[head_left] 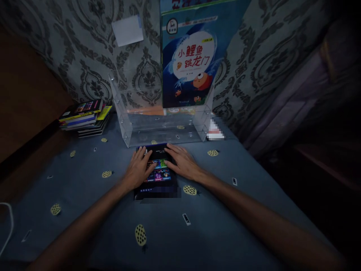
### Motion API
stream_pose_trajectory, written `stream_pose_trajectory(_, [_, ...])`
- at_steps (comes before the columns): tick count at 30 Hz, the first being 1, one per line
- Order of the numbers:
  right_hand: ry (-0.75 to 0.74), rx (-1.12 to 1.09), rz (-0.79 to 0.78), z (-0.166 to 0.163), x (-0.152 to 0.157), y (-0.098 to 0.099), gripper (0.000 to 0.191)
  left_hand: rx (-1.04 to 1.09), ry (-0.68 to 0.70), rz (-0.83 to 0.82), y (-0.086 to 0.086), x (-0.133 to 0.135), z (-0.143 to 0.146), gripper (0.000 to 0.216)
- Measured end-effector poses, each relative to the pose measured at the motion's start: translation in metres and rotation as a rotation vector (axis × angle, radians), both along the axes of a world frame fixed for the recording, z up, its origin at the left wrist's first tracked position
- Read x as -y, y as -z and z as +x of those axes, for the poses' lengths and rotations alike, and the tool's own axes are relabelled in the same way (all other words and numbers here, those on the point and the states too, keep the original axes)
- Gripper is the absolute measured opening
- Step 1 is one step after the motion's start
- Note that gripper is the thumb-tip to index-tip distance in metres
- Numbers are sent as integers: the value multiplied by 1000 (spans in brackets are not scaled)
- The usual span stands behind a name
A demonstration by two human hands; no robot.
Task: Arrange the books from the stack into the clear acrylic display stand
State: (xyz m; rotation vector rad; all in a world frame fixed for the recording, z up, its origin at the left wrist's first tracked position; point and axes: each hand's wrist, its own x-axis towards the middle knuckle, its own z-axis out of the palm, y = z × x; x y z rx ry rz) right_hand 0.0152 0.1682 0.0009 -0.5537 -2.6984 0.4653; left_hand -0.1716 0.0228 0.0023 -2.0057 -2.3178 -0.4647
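Note:
A dark book (159,174) with a colourful cover lies flat on the blue patterned cloth (197,226), just in front of a clear acrylic book stand (126,124). My left hand (138,167) rests flat on the book's left side, fingers stretched out. On the book's right side lies my right hand (182,162), fingers also spread and pointing at the stand. A tall blue children's book (191,56) stands upright in the stand, leaning against the wall.
A stack of several books (84,117) lies at the back left by the patterned wall. A small white and red object (216,132) sits right of the stand. A white note (127,30) hangs on the wall. A white cable (8,226) curls at the left edge.

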Motion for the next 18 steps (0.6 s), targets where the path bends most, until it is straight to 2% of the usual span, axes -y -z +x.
stream_pose_trajectory(5, [1, -37, 12, 0, -1, 2, 53, -3, 91, 24, -2, -12, -8, 56])
stream_pose_trajectory(18, [-9, -46, 26, -1, -1, 4, 52, -45, 118, 50, -2, -14, -10, 55])
